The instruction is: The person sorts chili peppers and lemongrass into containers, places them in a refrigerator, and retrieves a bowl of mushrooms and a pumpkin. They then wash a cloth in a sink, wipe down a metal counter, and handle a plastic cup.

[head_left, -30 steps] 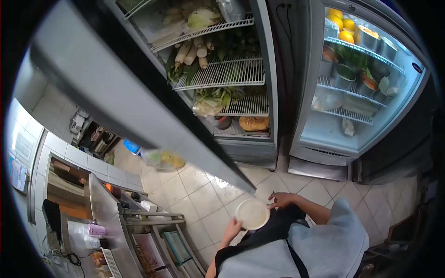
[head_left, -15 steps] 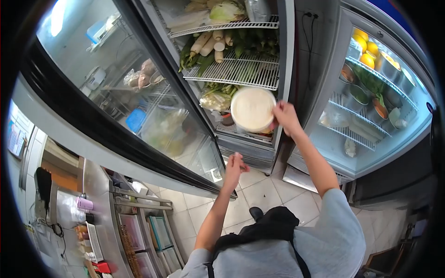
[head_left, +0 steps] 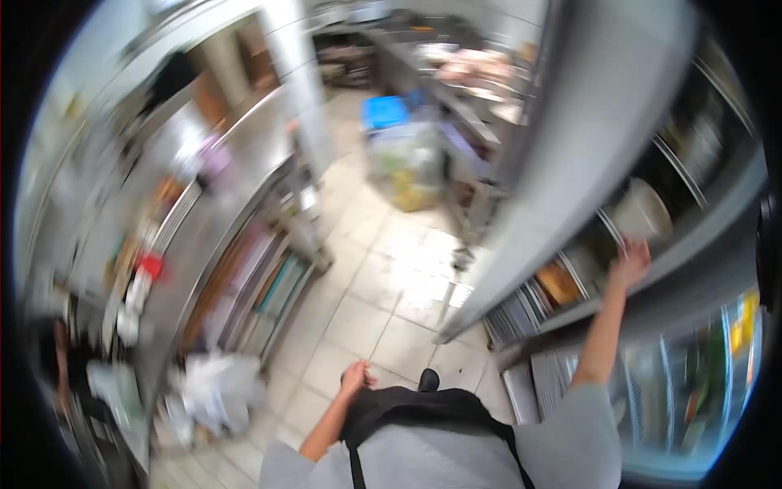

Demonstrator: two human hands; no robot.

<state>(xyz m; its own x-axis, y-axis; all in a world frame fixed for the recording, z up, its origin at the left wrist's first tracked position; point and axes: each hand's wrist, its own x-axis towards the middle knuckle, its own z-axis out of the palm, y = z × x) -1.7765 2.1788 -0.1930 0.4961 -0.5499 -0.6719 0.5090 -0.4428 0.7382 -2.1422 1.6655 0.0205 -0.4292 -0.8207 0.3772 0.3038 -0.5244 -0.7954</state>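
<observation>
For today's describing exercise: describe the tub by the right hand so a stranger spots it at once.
Find the open fridge on the picture's right. In its opening, at the right hand, is the tub: pale and round, unlike the orange item lower down.

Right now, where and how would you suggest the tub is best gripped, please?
I'd grip the tub by its rounded wall near the rim, from the near side, where the right hand is: it looks round, and the fridge stands open there. Blur hides any handle.

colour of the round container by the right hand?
Off-white; the container shows, blurred, in the head view.
</observation>
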